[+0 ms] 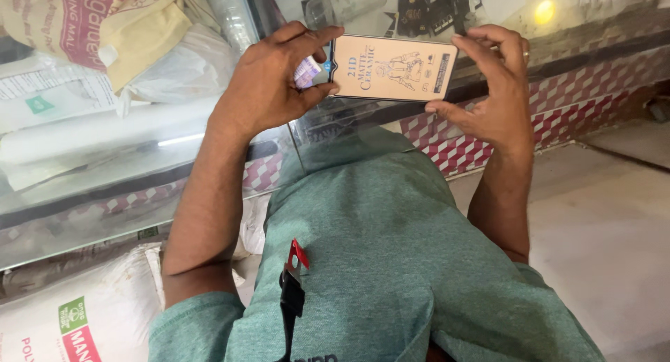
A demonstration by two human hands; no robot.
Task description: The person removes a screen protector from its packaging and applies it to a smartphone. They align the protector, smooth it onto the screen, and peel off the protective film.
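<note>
Two hands are working here above a green shirt [391, 264] with a red clip [296, 254] hanging on it. Left hand [269, 83] is pinching one short end of a flat tan packet [392, 67], and right hand [492, 90] is gripping the other end, fingers curled round it. Packet is hovering over the glass counter [125, 187], with white bags [174, 69] lying beyond.

One camera, worn on the head
It looks straight down, close over the person's chest and hands
</note>
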